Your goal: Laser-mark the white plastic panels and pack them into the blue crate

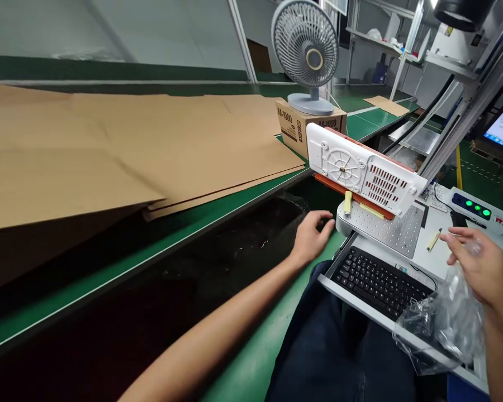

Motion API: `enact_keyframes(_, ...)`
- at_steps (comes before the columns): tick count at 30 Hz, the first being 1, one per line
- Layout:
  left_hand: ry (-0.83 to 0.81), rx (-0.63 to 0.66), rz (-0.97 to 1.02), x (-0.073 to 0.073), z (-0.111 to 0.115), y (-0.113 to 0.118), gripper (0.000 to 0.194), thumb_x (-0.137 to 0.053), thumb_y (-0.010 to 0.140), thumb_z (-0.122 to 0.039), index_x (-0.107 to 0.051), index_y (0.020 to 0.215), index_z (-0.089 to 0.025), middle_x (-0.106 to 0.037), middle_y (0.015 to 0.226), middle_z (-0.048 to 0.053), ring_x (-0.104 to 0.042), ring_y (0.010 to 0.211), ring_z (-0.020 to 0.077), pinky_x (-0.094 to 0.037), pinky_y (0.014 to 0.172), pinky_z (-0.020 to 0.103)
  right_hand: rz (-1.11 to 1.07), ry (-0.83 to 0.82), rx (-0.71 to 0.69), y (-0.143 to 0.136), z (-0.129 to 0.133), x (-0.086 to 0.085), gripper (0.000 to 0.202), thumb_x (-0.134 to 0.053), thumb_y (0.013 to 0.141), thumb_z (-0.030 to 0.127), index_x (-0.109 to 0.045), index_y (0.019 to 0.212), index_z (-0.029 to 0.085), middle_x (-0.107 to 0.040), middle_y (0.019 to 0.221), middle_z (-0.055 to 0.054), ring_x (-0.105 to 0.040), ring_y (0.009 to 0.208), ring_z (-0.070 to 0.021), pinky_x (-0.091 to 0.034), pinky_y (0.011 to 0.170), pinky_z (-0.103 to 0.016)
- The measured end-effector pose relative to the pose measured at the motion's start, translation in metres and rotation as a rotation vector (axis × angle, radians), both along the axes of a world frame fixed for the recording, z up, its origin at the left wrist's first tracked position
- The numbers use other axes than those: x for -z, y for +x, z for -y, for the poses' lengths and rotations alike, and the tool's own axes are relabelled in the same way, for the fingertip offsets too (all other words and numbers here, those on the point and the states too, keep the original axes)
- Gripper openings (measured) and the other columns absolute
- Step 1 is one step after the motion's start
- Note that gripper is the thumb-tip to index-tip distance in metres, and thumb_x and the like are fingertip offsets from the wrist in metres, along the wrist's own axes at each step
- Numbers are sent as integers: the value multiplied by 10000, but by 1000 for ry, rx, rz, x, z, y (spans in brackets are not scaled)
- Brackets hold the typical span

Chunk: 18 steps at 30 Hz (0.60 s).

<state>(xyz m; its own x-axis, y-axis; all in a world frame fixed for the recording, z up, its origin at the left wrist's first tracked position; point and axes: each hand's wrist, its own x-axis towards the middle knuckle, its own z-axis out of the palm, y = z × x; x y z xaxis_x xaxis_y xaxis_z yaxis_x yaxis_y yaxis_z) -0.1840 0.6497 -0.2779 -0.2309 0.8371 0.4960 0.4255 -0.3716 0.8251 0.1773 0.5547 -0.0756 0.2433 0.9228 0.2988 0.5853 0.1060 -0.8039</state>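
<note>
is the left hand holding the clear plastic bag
No, the clear plastic bag hangs from the right hand, and the left hand is apart from it.

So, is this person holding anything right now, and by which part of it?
The right hand holds a clear plastic bag by its bunched upper end, the rest hanging below. The left hand holds nothing that shows.

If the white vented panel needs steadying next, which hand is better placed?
Left, most likely: the left hand looks empty and is just beside the perforated metal plate, near the white panel. The right hand is occupied, with a clear plastic bag hanging from it.
</note>
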Motion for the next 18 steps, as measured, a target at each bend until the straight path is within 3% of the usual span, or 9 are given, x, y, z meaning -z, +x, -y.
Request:
enact_keyframes(2, 38, 86, -26, 6, 54, 30, 122, -678, 1038, -364, -761, 1088, -291, -801, 1207, 92, -772, 1182, 312, -628, 1087, 523, -75, 23, -23, 10, 52, -15, 527, -921, 851, 657, -817, 1113, 212, -755, 768, -66, -739, 682, -239, -557, 572, -297)
enact_keyframes(4, 51, 179, -58, 13, 96, 62, 121, -654, 1055, -314, -760, 1114, -310, -797, 1255, 99, -765, 1262, 315, -624, 1137, 540, -165, -9, -33, 18, 95, -20, 444, -924, 875, 613, -817, 1046, 217, -703, 670, -48, -694, 583, -214, -471, 461, -248)
enact_keyframes(7, 58, 338, -180, 23, 137, 109, 176, -621, 1076, -288, -754, 1189, -312, -780, 1341, 125, -707, 1410, 329, -599, 1215, 563, -267, -104, -38, 27, 141, -4, 391, -919, 899, 575, -807, 958, 205, -734, 703, -65, -531, 417, -124, -370, 379, -221)
enact_keyframes(10, 52, 456, -366, 32, 160, 152, 241, -616, 1095, -351, -765, 1261, -259, -731, 1453, 172, -560, 1584, 369, -513, 1318, 590, -341, -174, -44, 34, 169, 31, 385, -915, 915, 566, -798, 969, 203, -801, 846, -105, -583, 482, -125, -410, 426, -221)
enact_keyframes(14, 9, 567, -586, 41, 174, 197, 492, -671, 1072, -504, -756, 1398, -146, -580, 1650, 281, -335, 1709, 479, -397, 1371, 676, -416, -272, -12, 39, 193, 77, 398, -890, 947, 576, -783, 991, 195, -819, 929, -107, -606, 527, -118, -475, 513, -244)
enact_keyframes(18, -21, 592, -681, 45, 174, 230, 638, -689, 1036, -621, -723, 1489, -172, -462, 1771, 264, -205, 1744, 502, -328, 1383, 715, -449, -329, 3, 36, 205, 98, 427, -875, 953, 604, -770, 1009, 194, -811, 950, -96, -619, 550, -123, -508, 567, -264)
